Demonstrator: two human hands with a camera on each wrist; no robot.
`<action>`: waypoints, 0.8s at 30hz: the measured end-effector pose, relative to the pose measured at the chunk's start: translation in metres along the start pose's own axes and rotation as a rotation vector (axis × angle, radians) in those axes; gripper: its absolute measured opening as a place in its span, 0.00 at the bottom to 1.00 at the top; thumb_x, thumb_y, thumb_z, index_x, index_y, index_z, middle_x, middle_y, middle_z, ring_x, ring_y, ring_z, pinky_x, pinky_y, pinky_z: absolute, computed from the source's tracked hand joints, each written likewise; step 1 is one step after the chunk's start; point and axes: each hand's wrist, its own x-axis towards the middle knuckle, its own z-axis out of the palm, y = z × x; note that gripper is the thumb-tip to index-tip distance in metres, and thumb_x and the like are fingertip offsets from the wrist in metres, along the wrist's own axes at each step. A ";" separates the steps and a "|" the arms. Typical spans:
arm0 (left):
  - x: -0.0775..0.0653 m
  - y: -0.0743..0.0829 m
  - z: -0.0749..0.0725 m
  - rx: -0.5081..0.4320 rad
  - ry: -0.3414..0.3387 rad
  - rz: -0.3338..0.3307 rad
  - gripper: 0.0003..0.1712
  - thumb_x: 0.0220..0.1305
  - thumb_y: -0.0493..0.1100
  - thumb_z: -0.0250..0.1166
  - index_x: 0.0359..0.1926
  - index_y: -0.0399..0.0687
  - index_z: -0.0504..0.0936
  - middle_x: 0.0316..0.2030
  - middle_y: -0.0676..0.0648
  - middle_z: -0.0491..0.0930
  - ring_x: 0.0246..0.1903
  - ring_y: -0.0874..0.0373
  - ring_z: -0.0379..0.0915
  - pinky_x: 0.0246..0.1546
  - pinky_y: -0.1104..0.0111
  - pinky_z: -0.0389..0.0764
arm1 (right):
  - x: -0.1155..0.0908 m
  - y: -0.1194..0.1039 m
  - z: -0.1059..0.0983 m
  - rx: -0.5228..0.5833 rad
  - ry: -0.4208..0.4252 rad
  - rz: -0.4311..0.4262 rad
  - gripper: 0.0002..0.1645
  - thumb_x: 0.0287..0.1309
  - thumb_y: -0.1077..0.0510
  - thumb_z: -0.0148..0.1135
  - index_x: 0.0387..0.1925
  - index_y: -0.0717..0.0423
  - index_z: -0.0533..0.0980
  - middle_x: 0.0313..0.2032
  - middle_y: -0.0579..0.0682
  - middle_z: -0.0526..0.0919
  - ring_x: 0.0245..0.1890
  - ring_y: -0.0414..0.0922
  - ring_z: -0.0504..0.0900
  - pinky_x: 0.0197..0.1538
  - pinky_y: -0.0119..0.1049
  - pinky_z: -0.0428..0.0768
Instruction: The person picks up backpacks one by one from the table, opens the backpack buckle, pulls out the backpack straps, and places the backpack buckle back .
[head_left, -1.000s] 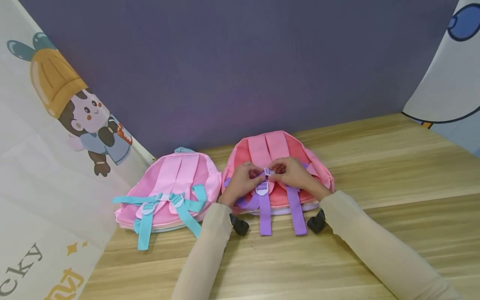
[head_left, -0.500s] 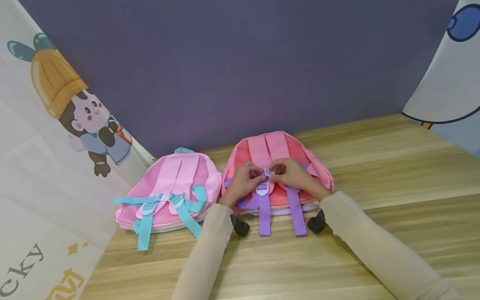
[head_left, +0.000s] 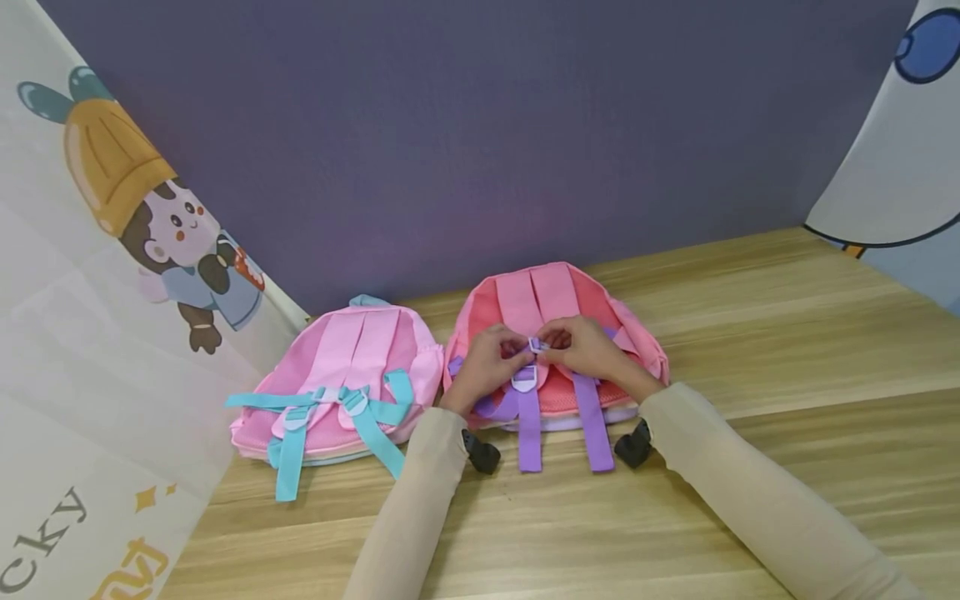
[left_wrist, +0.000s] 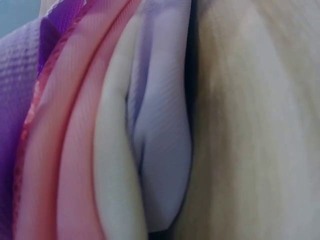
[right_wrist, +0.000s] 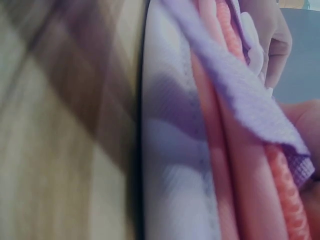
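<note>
A coral-pink backpack lies on the table with its back panel and shoulder straps up. Over its middle, my left hand and right hand meet at a small white buckle on purple webbing. Each hand pinches one side of it between thumb and fingers. Just below sits a white strap adjuster. Two purple strap ends hang toward the table's front. The right wrist view has a purple strap crossing the bag's edge, while the left wrist view holds mainly the layered bag side.
A lighter pink backpack with turquoise straps lies close on the left, its straps joined across the middle. Behind both bags rises a dark purple-grey panel. Printed cloths flank the wooden table. Black wrist cameras hang under both sleeves.
Hardly anything differs. Both hands stay at the buckle in nearly the same pose, and the two backpacks have not moved.
</note>
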 end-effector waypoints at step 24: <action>0.000 -0.002 0.000 0.019 0.014 0.018 0.11 0.58 0.38 0.67 0.41 0.36 0.85 0.35 0.42 0.80 0.36 0.55 0.74 0.37 0.73 0.74 | 0.000 -0.001 -0.001 -0.012 -0.004 0.010 0.14 0.51 0.62 0.68 0.41 0.62 0.80 0.33 0.54 0.82 0.35 0.46 0.79 0.42 0.40 0.77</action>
